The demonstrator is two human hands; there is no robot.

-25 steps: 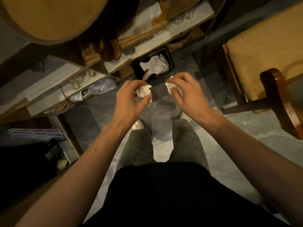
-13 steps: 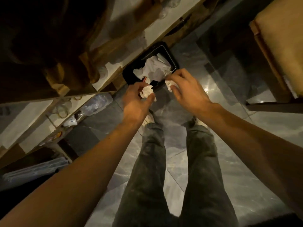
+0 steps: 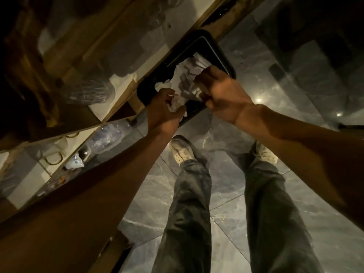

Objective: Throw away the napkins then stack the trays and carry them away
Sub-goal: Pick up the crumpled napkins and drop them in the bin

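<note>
A black waste bin (image 3: 223, 56) stands on the floor against the shelving, with crumpled white paper (image 3: 184, 75) inside it. My left hand (image 3: 163, 111) hovers over the bin's near rim, shut on a crumpled white napkin (image 3: 175, 105). My right hand (image 3: 220, 95) is over the bin's right side with fingers curled; a bit of white napkin shows under its fingers, blurred. No trays are in view.
Wooden shelving (image 3: 122, 71) with white shelf boards runs along the left, holding clear plastic containers (image 3: 106, 137) and glass cups (image 3: 57, 152). My legs and pale shoes (image 3: 180, 152) stand on the grey marble floor (image 3: 266, 75), which extends to the right.
Both hands have moved forward from in front of the bin to above its opening, each still carrying a napkin. I have stepped closer and the bin looks larger.
</note>
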